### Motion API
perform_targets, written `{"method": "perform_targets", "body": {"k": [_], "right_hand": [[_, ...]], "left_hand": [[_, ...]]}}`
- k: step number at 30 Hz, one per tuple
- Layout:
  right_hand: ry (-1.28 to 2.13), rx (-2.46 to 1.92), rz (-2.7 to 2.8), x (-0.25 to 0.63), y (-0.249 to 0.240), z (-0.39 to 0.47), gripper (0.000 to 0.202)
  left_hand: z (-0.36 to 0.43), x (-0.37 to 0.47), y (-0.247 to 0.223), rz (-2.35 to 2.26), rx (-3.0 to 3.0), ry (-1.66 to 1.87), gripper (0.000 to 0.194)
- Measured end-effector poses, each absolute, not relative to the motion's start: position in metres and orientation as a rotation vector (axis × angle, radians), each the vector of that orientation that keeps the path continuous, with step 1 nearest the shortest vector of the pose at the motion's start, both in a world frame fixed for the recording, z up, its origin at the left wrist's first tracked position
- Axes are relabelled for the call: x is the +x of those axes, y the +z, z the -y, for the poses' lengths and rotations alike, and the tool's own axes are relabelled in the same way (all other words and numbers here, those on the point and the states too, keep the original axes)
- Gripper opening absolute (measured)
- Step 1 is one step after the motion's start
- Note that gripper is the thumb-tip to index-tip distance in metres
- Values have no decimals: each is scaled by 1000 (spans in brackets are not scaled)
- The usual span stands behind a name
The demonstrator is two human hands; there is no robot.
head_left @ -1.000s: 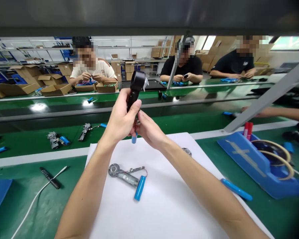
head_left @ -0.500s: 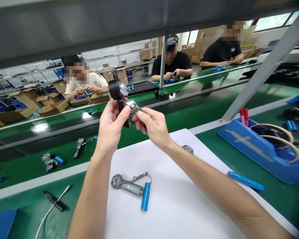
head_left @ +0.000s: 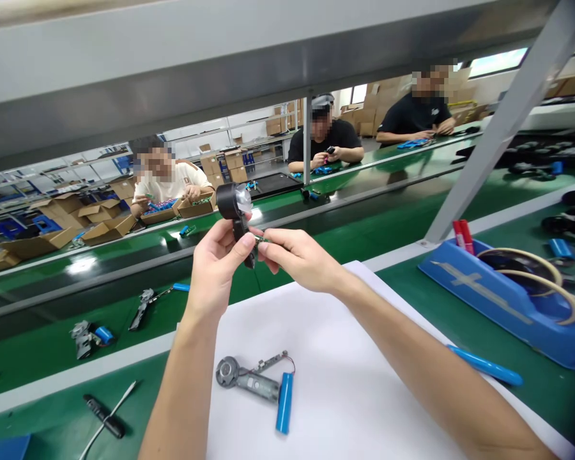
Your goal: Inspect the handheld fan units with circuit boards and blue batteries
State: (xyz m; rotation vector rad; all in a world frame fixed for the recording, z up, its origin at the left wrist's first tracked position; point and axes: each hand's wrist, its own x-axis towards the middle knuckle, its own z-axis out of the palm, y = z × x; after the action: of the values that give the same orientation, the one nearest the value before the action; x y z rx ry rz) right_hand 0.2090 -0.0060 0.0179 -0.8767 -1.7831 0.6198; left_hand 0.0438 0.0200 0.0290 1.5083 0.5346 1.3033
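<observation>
My left hand [head_left: 216, 267] is wrapped round the handle of a black device housing [head_left: 229, 201], which has a round head with a clear piece on it and looks like a small hand-held fan. In my right hand [head_left: 299, 255], thumb and fingers pinch a small green circuit board [head_left: 260, 240] against the side of the handle. Fingers hide most of the board, and I cannot tell whether it sits inside the housing. Below my hands, a grey device body [head_left: 256, 384] lies on a white sheet [head_left: 335, 358], wired to a blue cylindrical battery [head_left: 284, 404].
To the right stand a blue bin [head_left: 489, 297] with red markers and hoops, and a blue pen-like stick [head_left: 486, 365]. A black marker [head_left: 103, 415] and white cable lie left. Grey parts [head_left: 82, 338] rest on the green conveyor. Several people work beyond it; a metal shelf hangs overhead.
The circuit board has come closer to the black handle and now shows less between my fingers. Both hands sit slightly lower in view, and the camera has tilted up.
</observation>
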Motion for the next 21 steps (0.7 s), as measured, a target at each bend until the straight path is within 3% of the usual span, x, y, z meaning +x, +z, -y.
{"method": "perform_targets", "body": {"k": [21], "right_hand": [[671, -827, 1664, 206, 20, 11, 31]], "left_hand": [[-20, 40, 32, -412, 1262, 1220, 41]]}}
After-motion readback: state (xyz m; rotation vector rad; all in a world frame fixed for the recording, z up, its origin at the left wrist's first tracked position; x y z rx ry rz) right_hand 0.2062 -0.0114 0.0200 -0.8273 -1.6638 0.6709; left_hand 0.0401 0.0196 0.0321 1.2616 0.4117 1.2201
